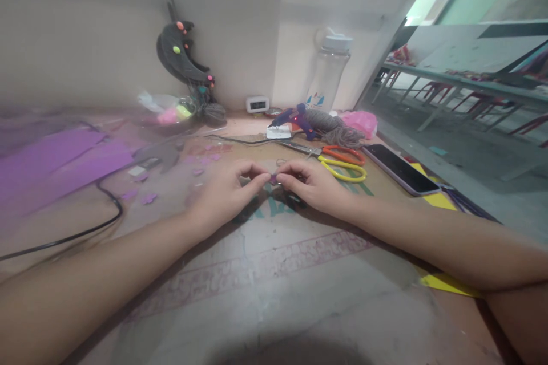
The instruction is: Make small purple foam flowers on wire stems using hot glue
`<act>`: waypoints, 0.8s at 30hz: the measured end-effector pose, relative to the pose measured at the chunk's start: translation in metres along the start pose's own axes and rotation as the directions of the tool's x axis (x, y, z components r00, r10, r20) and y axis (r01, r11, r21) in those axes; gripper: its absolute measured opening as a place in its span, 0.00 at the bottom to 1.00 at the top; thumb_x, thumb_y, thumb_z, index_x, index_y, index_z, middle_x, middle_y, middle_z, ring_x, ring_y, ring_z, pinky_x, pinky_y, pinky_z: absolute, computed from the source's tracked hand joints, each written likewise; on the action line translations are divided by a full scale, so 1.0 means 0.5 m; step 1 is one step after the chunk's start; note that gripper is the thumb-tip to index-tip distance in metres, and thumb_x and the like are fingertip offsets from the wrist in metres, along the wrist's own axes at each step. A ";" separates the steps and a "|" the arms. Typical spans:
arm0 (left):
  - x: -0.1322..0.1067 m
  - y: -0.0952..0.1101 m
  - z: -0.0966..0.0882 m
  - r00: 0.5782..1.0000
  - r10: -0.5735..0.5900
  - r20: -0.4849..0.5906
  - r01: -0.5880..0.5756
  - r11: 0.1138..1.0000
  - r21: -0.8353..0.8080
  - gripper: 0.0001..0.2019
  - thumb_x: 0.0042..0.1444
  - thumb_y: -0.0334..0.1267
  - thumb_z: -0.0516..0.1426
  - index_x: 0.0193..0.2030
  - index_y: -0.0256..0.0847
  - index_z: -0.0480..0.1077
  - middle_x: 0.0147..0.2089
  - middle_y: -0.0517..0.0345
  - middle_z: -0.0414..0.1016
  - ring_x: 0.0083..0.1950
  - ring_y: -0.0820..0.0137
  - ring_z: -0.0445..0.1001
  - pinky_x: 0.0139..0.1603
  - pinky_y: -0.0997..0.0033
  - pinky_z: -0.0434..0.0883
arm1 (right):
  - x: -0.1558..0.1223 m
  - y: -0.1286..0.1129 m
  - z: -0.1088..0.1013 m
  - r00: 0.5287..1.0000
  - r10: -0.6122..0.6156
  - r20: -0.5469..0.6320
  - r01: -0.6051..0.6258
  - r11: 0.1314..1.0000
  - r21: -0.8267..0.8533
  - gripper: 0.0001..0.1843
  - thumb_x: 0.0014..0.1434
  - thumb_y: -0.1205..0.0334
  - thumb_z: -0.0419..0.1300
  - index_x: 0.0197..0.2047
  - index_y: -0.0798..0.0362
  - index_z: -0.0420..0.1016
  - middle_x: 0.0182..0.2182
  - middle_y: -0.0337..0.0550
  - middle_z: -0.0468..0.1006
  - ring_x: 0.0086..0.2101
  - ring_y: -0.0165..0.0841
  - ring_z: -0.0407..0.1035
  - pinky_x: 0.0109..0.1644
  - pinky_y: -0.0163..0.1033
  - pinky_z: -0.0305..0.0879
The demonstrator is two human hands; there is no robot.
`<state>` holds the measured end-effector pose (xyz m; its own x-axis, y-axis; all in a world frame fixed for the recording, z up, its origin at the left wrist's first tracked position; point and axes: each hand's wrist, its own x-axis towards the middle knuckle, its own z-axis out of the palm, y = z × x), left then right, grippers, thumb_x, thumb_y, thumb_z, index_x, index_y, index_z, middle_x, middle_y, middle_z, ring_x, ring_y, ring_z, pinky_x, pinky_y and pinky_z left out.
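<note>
Between the fingertips of both my hands is a small purple piece (273,179), mostly covered; it looks like the purple flower cut-outs on the table. My left hand (233,188) pinches it from the left, thumb against forefinger. From the right, my right hand (310,183) pinches the same piece, its other fingers curled under. Both hands are just above the table (274,296). Several loose purple flower cut-outs (149,199) lie left of my left hand. Beyond my right hand rest scissors (342,164) with orange and yellow handles.
A blue glue gun (295,118) with a lit red light sits beside grey yarn (329,128). Behind are a clear bottle (327,74) and a small white clock (257,104). Purple sheets (64,165) and a black cable (85,232) lie left, a phone (400,170) right.
</note>
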<state>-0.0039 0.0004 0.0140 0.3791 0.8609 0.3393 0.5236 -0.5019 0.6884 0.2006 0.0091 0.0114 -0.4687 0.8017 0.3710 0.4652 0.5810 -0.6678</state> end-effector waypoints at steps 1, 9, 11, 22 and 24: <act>0.000 -0.001 0.000 1.000 0.002 -0.005 -0.002 1.000 -0.003 0.10 0.63 0.42 0.54 0.37 0.43 0.76 0.36 0.59 0.81 0.39 0.67 0.76 0.43 0.69 0.70 | 0.000 0.001 0.000 1.000 0.006 -0.001 -0.006 1.000 0.004 0.11 0.63 0.60 0.57 0.36 0.56 0.78 0.26 0.37 0.75 0.26 0.26 0.65 0.30 0.32 0.57; 0.002 -0.003 0.002 0.998 -0.008 -0.055 0.008 1.000 0.003 0.14 0.64 0.46 0.52 0.41 0.45 0.77 0.41 0.58 0.82 0.44 0.65 0.77 0.47 0.67 0.71 | 0.000 0.004 0.002 0.997 0.066 -0.030 -0.065 0.998 0.025 0.11 0.63 0.59 0.57 0.36 0.56 0.76 0.25 0.37 0.74 0.26 0.26 0.63 0.31 0.32 0.58; 0.002 0.002 0.001 0.999 -0.033 -0.027 0.032 0.999 -0.013 0.12 0.63 0.46 0.54 0.40 0.45 0.77 0.39 0.58 0.82 0.42 0.65 0.78 0.46 0.66 0.71 | 0.000 0.002 0.002 0.997 0.068 -0.024 -0.067 0.997 0.024 0.11 0.63 0.59 0.57 0.35 0.56 0.76 0.26 0.37 0.74 0.26 0.26 0.63 0.31 0.32 0.58; 0.000 0.009 -0.002 0.999 -0.045 0.009 0.045 0.999 -0.019 0.10 0.62 0.42 0.54 0.35 0.43 0.75 0.36 0.59 0.81 0.40 0.67 0.76 0.44 0.68 0.69 | -0.001 0.000 0.001 0.999 0.039 -0.006 -0.039 0.999 0.015 0.11 0.63 0.59 0.57 0.36 0.56 0.77 0.26 0.38 0.76 0.27 0.27 0.65 0.31 0.32 0.58; 0.001 0.009 -0.002 0.999 -0.044 0.015 0.044 0.999 -0.022 0.11 0.62 0.43 0.54 0.36 0.42 0.75 0.36 0.59 0.81 0.40 0.67 0.76 0.43 0.68 0.69 | -0.002 0.001 0.000 0.999 0.042 -0.007 -0.042 0.999 0.011 0.11 0.63 0.59 0.56 0.36 0.56 0.77 0.27 0.38 0.76 0.27 0.27 0.65 0.31 0.32 0.58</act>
<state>-0.0020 -0.0014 0.0176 0.3671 0.8806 0.2996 0.5230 -0.4617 0.7164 0.2011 0.0087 0.0107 -0.4435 0.8265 0.3468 0.4765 0.5451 -0.6898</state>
